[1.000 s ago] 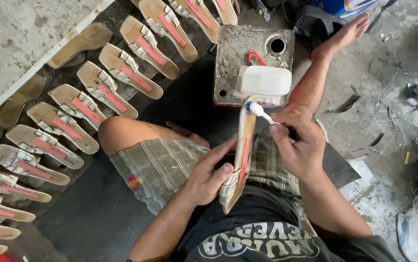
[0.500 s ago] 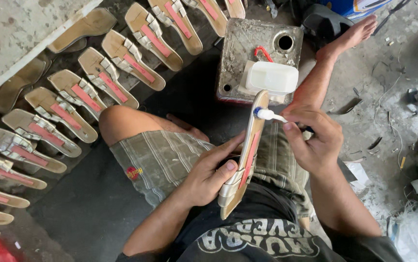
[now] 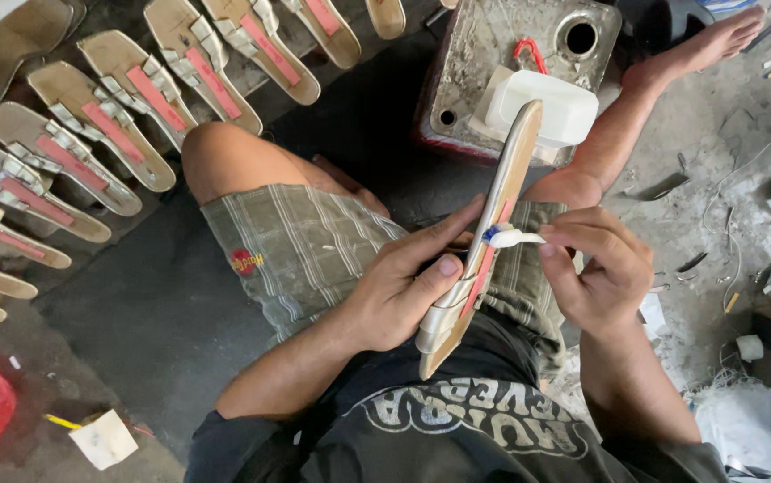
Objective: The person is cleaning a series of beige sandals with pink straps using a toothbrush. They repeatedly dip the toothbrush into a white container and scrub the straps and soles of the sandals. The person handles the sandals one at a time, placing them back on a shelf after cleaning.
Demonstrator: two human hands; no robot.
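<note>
Between the left hand (image 3: 403, 300) fingers a sole (image 3: 484, 246) stands on edge, gripped; right hand (image 3: 600, 268) fingers pinch a brush (image 3: 512, 237), now lower on the sole's pink strip than before, so gluing has advanced downward.

Soft, even daylight, sharp focus at centre

Light falls brighter on the concrete floor (image 3: 725, 134) at right; the dark mat (image 3: 153, 304) at left sits dimmer. Shadows are faint, nothing glares, and the wide lens bends things slightly near the edges.
</note>
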